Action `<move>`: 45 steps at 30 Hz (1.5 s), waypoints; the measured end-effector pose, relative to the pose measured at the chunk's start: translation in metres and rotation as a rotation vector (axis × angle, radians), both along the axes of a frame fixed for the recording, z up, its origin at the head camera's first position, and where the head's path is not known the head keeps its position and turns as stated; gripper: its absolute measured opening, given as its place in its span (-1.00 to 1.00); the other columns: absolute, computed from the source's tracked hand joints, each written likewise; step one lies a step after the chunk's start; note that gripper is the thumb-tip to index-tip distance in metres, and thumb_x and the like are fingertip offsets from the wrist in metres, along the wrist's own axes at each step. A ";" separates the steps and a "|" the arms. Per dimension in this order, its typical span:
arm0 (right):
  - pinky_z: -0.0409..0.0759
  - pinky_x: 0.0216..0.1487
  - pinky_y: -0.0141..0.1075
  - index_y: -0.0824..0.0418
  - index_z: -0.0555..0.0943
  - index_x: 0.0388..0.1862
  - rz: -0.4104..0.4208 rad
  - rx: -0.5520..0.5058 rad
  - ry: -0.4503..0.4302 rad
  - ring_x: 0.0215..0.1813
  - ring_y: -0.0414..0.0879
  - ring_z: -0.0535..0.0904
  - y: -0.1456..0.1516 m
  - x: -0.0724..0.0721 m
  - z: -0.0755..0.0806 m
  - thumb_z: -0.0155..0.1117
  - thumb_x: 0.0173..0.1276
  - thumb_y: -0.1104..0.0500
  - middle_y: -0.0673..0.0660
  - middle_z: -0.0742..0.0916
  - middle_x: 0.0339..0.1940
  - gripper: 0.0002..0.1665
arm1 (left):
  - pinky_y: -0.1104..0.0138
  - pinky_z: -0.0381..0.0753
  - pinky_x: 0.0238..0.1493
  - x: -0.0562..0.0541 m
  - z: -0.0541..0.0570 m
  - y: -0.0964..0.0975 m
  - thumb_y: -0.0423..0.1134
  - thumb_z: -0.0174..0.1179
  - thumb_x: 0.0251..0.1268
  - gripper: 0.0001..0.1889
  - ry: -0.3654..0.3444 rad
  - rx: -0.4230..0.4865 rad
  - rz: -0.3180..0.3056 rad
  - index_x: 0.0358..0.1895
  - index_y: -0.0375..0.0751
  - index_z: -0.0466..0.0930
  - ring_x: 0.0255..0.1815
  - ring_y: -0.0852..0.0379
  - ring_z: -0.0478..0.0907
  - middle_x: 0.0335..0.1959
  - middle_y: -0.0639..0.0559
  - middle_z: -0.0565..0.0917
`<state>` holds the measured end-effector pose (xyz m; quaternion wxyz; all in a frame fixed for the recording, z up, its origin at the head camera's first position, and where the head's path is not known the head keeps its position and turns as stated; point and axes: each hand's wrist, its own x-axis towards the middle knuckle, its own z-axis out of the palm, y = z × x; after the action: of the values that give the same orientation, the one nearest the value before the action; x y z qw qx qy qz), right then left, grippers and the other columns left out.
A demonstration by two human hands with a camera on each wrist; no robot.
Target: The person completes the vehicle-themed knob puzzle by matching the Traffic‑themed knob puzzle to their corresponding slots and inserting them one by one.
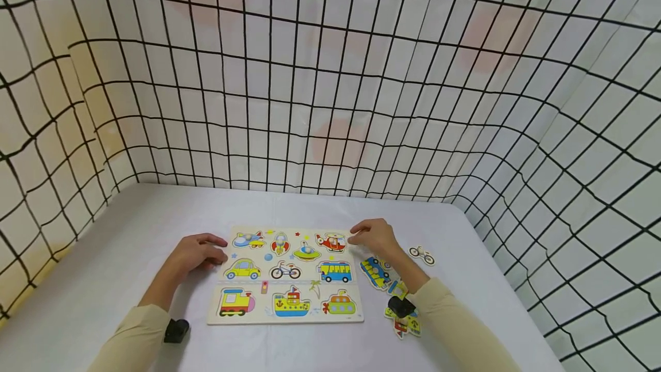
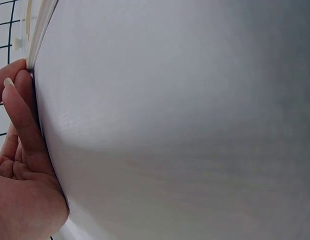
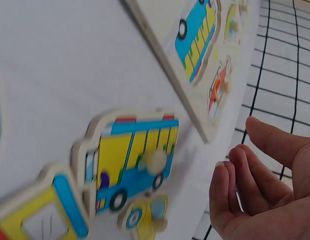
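Observation:
A wooden vehicle puzzle board (image 1: 267, 294) lies flat on the table. In its top row sit an airplane piece (image 1: 248, 240), a rocket piece (image 1: 280, 244), a flying saucer piece (image 1: 307, 252) and a helicopter piece (image 1: 332, 242). My left hand (image 1: 195, 254) rests at the board's left edge, fingertips against it in the left wrist view. Just off the upper right corner, beside the helicopter, is my right hand (image 1: 376, 236). Its fingers (image 3: 262, 180) are loosely bent with nothing between them. A knobbed bus piece (image 3: 134, 160) lies loose nearby.
Under and beside the right forearm, loose pieces overlap, among them a train piece (image 3: 47, 210) and an upside-down ship piece (image 1: 405, 326). A bicycle piece (image 1: 422, 255) lies farther right. Black-lined white cloth (image 1: 320, 102) walls the table at the back and sides.

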<state>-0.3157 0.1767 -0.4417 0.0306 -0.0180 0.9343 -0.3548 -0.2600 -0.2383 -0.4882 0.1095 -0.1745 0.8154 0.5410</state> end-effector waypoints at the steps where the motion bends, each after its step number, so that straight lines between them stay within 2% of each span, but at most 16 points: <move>1: 0.56 -0.20 -0.25 0.17 0.78 -0.10 -0.007 0.006 -0.005 -0.27 -0.08 0.63 0.005 0.001 0.002 0.54 0.19 0.09 0.06 0.78 -0.32 -0.69 | 0.28 0.62 -0.33 0.000 0.000 0.000 -0.27 0.41 0.05 -0.52 -0.001 0.001 0.000 0.12 -0.25 0.66 -0.42 -0.07 0.58 -0.34 -0.10 0.75; 10: 0.56 -0.26 -0.28 0.21 0.76 -0.08 -0.043 0.009 -0.029 -0.21 0.00 0.67 0.044 0.005 0.007 0.51 0.20 0.08 0.12 0.80 -0.24 -0.66 | 0.28 0.62 -0.33 -0.001 -0.002 -0.002 -0.27 0.40 0.06 -0.52 -0.007 -0.007 0.006 0.12 -0.26 0.65 -0.42 -0.08 0.57 -0.34 -0.11 0.75; 19: 0.60 -0.17 -0.22 0.22 0.77 -0.12 -0.082 0.010 -0.051 -0.22 -0.04 0.63 0.066 0.009 -0.004 0.49 0.22 0.12 0.09 0.80 -0.25 -0.71 | 0.28 0.62 -0.33 0.001 -0.003 -0.002 -0.28 0.41 0.04 -0.53 -0.005 0.003 0.010 0.11 -0.26 0.65 -0.41 -0.07 0.58 -0.33 -0.10 0.75; 24: 0.57 -0.21 -0.25 0.22 0.77 -0.14 -0.101 0.008 -0.077 -0.25 -0.05 0.61 0.075 0.012 -0.013 0.51 0.18 0.15 0.11 0.80 -0.25 -0.72 | 0.28 0.63 -0.32 0.004 0.000 -0.002 -0.27 0.41 0.04 -0.52 0.001 0.006 0.004 0.12 -0.25 0.65 -0.39 -0.08 0.58 -0.27 -0.12 0.76; 32: 0.54 -0.26 -0.29 0.19 0.79 -0.15 -0.112 0.006 -0.074 -0.26 -0.05 0.60 0.082 0.015 -0.026 0.48 0.20 0.15 0.12 0.81 -0.18 -0.75 | 0.29 0.62 -0.31 0.004 0.001 -0.001 -0.27 0.40 0.06 -0.53 0.008 0.007 -0.003 0.11 -0.27 0.65 -0.40 -0.06 0.57 -0.30 -0.10 0.76; 37: 0.51 -0.26 -0.28 0.17 0.80 -0.15 -0.107 0.022 -0.052 -0.28 -0.07 0.60 0.080 0.016 -0.025 0.51 0.18 0.12 0.08 0.81 -0.23 -0.74 | 0.29 0.61 -0.31 0.005 0.002 -0.001 -0.27 0.40 0.07 -0.53 0.010 0.004 -0.002 0.11 -0.28 0.65 -0.40 -0.06 0.56 -0.30 -0.10 0.75; 45: 0.50 -0.33 -0.31 0.20 0.79 -0.21 -0.109 0.000 -0.036 -0.33 -0.08 0.59 0.076 0.015 -0.021 0.50 0.16 0.19 0.10 0.81 -0.27 -0.80 | 0.30 0.59 -0.32 0.004 0.004 0.001 -0.27 0.40 0.08 -0.53 0.012 -0.006 -0.012 0.12 -0.27 0.64 -0.39 -0.04 0.56 -0.33 -0.10 0.74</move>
<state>-0.3005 0.2524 -0.4630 0.0280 0.0395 0.9332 -0.3560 -0.2558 -0.2372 -0.4842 0.1074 -0.1669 0.8186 0.5390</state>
